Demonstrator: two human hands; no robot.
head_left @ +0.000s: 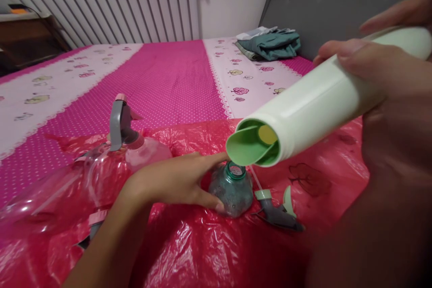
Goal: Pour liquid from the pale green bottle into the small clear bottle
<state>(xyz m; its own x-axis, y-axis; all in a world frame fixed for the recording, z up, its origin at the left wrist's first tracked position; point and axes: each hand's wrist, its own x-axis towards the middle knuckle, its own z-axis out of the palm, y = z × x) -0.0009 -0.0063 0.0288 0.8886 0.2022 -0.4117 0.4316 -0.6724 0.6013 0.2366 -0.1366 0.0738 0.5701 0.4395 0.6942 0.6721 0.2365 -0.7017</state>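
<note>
Tilting pale green bottle [324,99], right hand [388,94] wraps fingers around its body, open flip cap just above small clear bottle [232,191]. Left hand [172,180] steadies small bottle on red plastic sheet [202,243], thumb and fingers spread around it. Detached sprayer [275,211] lies beside.

From my remote seat I see a pink polka-dot bedsheet [168,81], a crinkled red plastic sheet [209,247] over its near end, a clear pink-collared spray bottle [135,153] left, folded grey-green clothes [270,42] by the grey padded headboard [337,4], a white radiator [108,4] behind.
</note>
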